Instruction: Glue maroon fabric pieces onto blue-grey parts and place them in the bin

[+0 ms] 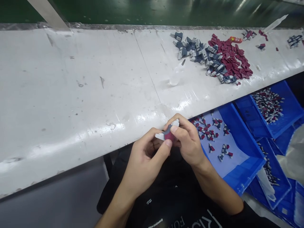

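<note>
Both hands meet at the front edge of the white table, closed around one small plastic part (168,135) in maroon, dark grey and light grey. My left hand (147,158) grips its left end, with the thumb pressed on the maroon face. On the other side, my right hand (190,139) pinches the part between thumb and fingers near its light grey tip. Fingers hide the underside. Farther back on the table lie a heap of grey parts (199,52) and a heap of maroon pieces (234,60). A clear dropper bottle (175,77) with a dark tip lies beside the grey heap.
The white table (83,95) runs across the view, with a green surface (118,12) behind it. Below its edge at right, a blue bin (237,148) holds several maroon-and-grey parts. More blue bins (287,107) stand beyond it. A white-tipped bottle (276,23) is at the back right.
</note>
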`<state>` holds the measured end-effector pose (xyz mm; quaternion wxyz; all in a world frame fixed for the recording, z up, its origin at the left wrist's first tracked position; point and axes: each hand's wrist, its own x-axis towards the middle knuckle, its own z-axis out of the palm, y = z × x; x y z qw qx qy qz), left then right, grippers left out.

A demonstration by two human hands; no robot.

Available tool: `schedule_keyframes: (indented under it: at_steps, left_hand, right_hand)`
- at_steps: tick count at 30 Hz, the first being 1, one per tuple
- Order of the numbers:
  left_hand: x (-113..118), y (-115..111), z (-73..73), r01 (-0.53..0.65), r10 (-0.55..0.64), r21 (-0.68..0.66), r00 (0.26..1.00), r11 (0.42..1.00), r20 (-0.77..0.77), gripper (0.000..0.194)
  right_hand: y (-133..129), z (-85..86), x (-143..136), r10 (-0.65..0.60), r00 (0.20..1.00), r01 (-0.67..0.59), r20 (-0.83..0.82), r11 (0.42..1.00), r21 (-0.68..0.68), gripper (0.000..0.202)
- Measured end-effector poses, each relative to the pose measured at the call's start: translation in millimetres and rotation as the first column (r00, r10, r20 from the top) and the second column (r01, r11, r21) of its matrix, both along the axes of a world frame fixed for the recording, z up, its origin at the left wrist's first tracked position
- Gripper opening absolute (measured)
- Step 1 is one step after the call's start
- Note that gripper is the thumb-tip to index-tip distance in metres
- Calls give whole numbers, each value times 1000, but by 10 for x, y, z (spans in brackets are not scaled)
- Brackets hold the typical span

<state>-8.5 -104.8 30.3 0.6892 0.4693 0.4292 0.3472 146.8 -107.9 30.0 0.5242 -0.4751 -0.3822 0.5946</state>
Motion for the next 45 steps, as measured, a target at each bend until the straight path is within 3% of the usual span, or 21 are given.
schedule_keyframes:
  at_steps: [7,10,14,20,25,31,42,45]
  left_hand:
    - [63,-9,-21,-13,15,-57,999,998,28,14]
    - [47,-6,-33,18,-14,-62,999,998,51,14]
    - [15,16,-34,40,-29,-104,994,994,106,14]
    - [49,28,-56,32,-20,-98,992,995,124,13]
    - [98,-5,-80,-43,51,-128,997,991,62,18]
    - [96,26,-100,38,-32,-77,996,996,83,27]
    - [78,46,-286,70,-69,3,984,998,-162,36]
    - [159,49,-266,109,-95,52,968,993,-232,35]
  right_hand:
    - [-86,-15,0,-81,964,63,254,995,79,25]
    - [-74,-15,3,-109,950,82,292,991,104,28]
    - [-38,2,3,-119,957,96,265,991,97,31]
    - [-49,-7,-25,-68,994,66,87,998,22,26]
    - [-58,-7,-5,-96,985,91,143,995,36,30]
    - [-99,-71,21,-79,996,80,29,997,-20,30]
    - [-188,-227,90,-66,998,66,-16,998,-4,29]
    - [-264,-259,196,-211,974,213,85,977,-11,30]
